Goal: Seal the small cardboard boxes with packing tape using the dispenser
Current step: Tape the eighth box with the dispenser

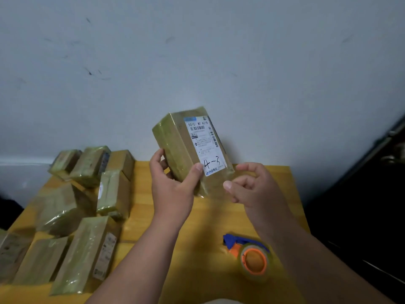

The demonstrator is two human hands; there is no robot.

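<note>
The left hand (173, 185) holds the labelled box (192, 148) up above the table (210, 216), thumb on the label. The right hand (252, 187) is beside it, fingers loosely curled, perhaps pinching a tape end. The box seems light, stiff and slippery; better to grip its edges.

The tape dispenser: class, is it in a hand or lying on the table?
Lying on the table. The tape dispenser rests on the wood near the right forearm; the left hand grips the box, not it.
</note>
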